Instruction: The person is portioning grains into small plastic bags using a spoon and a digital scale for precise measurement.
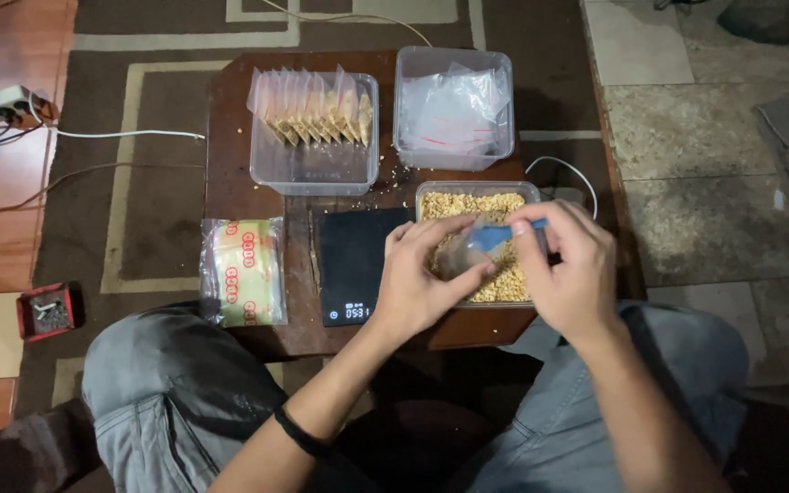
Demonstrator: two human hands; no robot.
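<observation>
My left hand (417,278) pinches small clear bag (461,256) open; right hand (566,265) pinches blue scoop (497,236). Risk: bag mouth collapses, granules (468,204) spill onto scale (355,265).

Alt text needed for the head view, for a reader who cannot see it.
Two hands hold a small clear bag and a blue scoop above a tub of grain on a low wooden table, beside a black scale.

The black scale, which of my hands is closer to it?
Left. The left hand is just right of the scale, its wrist at the scale's corner. The right hand is farther right, over the tub of crumbs.
</observation>
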